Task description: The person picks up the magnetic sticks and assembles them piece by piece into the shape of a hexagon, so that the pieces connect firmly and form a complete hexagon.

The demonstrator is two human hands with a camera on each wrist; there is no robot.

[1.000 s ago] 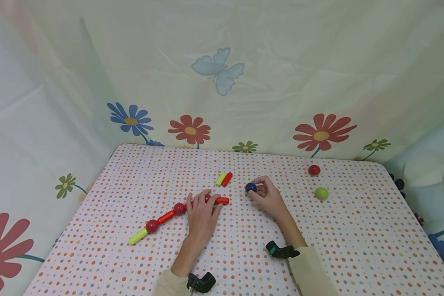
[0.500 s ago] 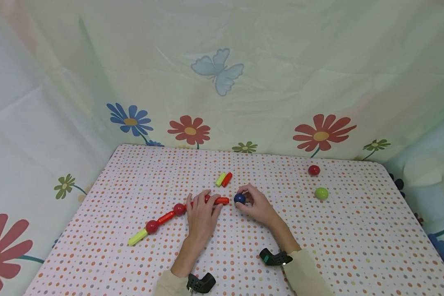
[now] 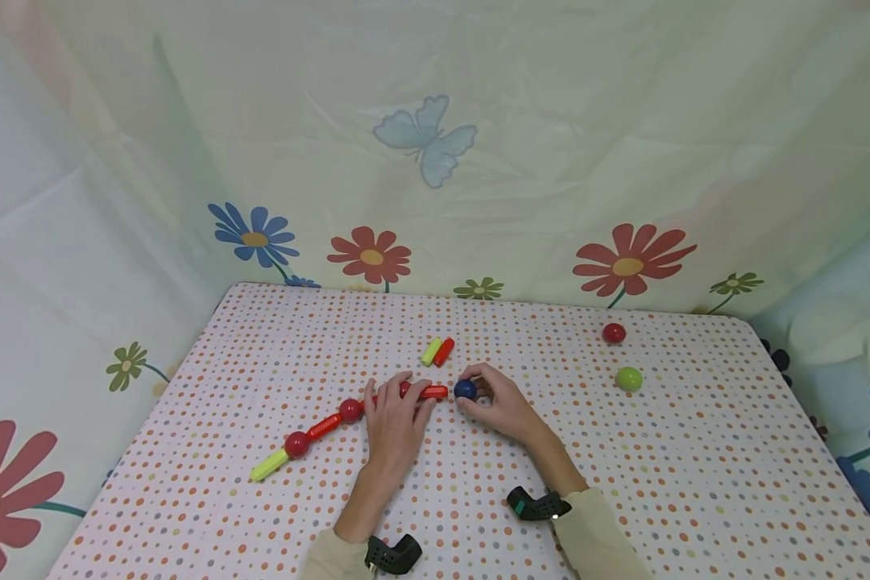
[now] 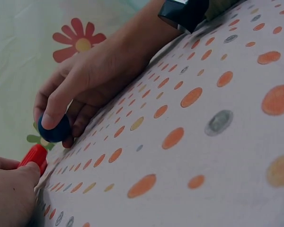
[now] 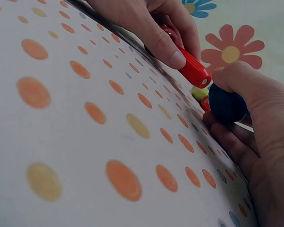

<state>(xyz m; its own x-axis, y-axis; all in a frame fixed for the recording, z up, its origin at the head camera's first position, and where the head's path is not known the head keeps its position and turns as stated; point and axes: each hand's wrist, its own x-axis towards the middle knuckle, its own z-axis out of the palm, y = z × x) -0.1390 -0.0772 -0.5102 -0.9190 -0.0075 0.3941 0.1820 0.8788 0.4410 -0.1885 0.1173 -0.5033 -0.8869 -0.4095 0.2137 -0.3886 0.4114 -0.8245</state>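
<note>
A chain of red and yellow-green rods joined by red balls [image 3: 297, 444] lies slantwise on the table. My left hand [image 3: 395, 423] grips its right part, thumb against the end red rod [image 3: 435, 392] and fingers over a red ball, which they partly hide. Between thumb and fingers, my right hand [image 3: 506, 409] pinches a dark blue ball [image 3: 465, 390]. A narrow gap separates this ball from the rod's free end. The right wrist view shows the rod's end face with a small pale disc, pointing at the blue ball [image 5: 227, 105].
Behind the hands, a loose yellow-green rod [image 3: 431, 352] and a loose red rod [image 3: 444, 352] lie side by side. Off to the right are a red ball [image 3: 613, 333] and a green ball [image 3: 629, 379]. A printed cloth backdrop [image 3: 536, 161] rises behind the dotted table [image 3: 696, 483].
My right hand has carried the blue ball left and toward me, up near the end of the red rod. My left hand and the chain have stayed in place.
</note>
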